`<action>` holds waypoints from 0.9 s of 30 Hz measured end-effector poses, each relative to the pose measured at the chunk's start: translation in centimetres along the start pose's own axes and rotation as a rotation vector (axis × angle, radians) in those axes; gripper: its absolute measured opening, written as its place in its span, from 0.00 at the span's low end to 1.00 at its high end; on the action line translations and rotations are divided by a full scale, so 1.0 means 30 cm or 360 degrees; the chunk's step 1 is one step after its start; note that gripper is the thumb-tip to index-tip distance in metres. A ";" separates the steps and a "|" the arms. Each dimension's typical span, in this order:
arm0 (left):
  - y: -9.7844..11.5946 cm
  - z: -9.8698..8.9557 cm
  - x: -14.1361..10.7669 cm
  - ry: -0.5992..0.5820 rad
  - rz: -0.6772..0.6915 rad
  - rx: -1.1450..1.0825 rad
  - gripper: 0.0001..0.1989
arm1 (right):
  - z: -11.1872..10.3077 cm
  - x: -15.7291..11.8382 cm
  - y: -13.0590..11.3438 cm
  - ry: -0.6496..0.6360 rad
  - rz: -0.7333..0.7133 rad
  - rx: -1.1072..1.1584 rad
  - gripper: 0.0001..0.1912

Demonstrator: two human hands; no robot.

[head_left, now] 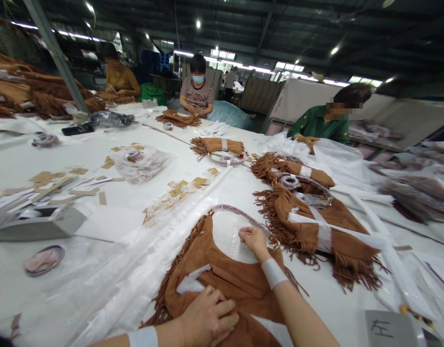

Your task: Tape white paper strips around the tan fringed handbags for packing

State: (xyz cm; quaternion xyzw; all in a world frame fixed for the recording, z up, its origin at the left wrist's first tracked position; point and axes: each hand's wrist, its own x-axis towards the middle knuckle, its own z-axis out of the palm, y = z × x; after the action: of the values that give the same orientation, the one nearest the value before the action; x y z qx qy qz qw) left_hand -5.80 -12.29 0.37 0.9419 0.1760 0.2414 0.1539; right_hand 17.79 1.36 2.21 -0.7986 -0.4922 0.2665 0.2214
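A brown suede bag [193, 260] with fringed edges lies on the white table before me, its wrapped handle arching away. My left hand [212, 315] rests on the front of the bag, fingers curled a little and apart, below a zip with white paper poking out. Inside the handle loop, my right hand [254, 241] pinches the edge of a small clear packet [235, 245]. White bands circle both my wrists. More white paper [272, 330] shows at the bag's lower edge.
Wrapped brown bags [337, 217] lie to the right, another [222, 144] farther back. Tags [182, 188], a plastic bag [142, 161], a grey box [37, 224] and a pink roll [44, 260] are on the left. People work across the table. A grey block [390, 329] sits at lower right.
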 end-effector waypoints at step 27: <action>-0.005 0.051 -0.049 0.0040 0.0070 0.0024 0.04 | 0.039 -0.779 0.158 0.0286 -0.1451 -0.0379 0.17</action>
State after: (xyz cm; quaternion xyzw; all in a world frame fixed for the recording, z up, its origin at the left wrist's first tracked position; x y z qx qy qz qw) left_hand -6.26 -13.07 -1.55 0.9435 0.1589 0.2551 0.1394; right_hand 11.48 -21.65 3.25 -0.5409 -0.7983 0.0141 0.2644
